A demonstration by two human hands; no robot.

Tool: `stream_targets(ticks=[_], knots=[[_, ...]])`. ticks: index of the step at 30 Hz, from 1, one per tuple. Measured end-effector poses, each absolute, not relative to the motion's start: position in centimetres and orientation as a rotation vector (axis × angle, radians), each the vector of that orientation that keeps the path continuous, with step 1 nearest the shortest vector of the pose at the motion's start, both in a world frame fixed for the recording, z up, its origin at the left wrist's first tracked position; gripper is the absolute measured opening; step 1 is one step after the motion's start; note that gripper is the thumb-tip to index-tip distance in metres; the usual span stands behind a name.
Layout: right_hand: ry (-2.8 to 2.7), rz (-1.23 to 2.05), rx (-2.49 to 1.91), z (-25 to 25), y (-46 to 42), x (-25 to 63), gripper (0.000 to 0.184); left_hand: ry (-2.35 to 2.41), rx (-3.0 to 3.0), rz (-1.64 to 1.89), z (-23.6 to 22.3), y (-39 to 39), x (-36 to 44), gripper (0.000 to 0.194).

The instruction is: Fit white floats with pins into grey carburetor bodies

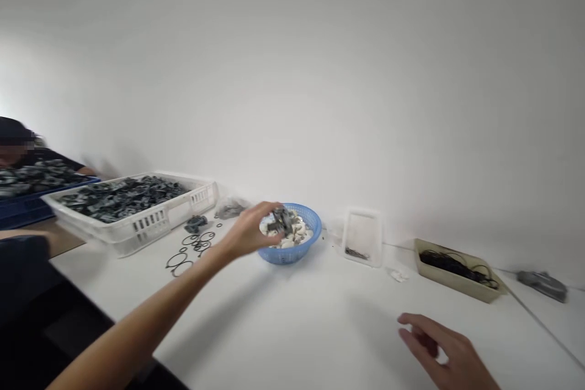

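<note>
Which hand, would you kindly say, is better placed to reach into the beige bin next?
Probably the right hand: it appears empty and is nearer the beige bin. The left hand holds a grey part by the blue basket, farther from the bin.

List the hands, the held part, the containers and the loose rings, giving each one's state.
Left hand: gripping grey part
Grey part: held off the table
Right hand: open, apparently empty
Blue basket: holding white pieces
White crate: heaped with dark parts
White tray: holding thin dark pieces
Beige bin: holding black loops
Black rings: loose on table
</note>
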State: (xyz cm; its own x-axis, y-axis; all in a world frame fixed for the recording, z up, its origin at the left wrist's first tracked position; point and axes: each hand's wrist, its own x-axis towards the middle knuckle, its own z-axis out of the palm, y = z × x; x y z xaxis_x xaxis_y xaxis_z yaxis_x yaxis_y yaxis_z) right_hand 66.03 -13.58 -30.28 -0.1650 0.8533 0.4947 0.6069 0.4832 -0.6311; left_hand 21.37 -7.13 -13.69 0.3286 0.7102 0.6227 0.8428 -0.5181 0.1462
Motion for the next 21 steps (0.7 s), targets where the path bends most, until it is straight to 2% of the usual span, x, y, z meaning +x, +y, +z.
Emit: stream_targets(ticks=[4, 8, 10, 12, 15, 18, 21], knots=[[-1.666, 0.719, -1.212, -27.2, -16.5, 62.9, 0.044, -0.952, -2.519, -1.198, -19.5, -10.2, 30.4, 0.055], [-1.624, 0.94, -1.16, -25.2, -17.1, 60.7, 0.069, -0.405, -2.391, -1.286, -23.5, -11.8, 35.2, 0.049], [-1.625, 1.039, -1.157, -25.3, -16.7, 60.0, 0.067, -0.319, -2.375, -1.265, -24.9, -11.9, 36.0, 0.042], [-1.64, 1.082, -1.174, -25.8, -16.2, 59.5, 0.057, -0.315, -2.402, -1.258, -26.3, -11.7, 36.1, 0.038], [-1.76, 0.906, -1.256, -25.7, -15.7, 58.9, 0.038, -0.395, -2.489, -1.294, -28.7, -11.1, 35.5, 0.05], [-2.052, 0.486, -1.435, -24.0, -15.0, 58.8, 0.022, -0.465, -2.589, -1.372, -30.3, -10.9, 34.6, 0.07], [-2.416, 0.189, -1.535, -21.8, -13.7, 58.8, 0.023, -0.64, -2.762, -1.423, -30.0, -11.4, 33.7, 0.065]])
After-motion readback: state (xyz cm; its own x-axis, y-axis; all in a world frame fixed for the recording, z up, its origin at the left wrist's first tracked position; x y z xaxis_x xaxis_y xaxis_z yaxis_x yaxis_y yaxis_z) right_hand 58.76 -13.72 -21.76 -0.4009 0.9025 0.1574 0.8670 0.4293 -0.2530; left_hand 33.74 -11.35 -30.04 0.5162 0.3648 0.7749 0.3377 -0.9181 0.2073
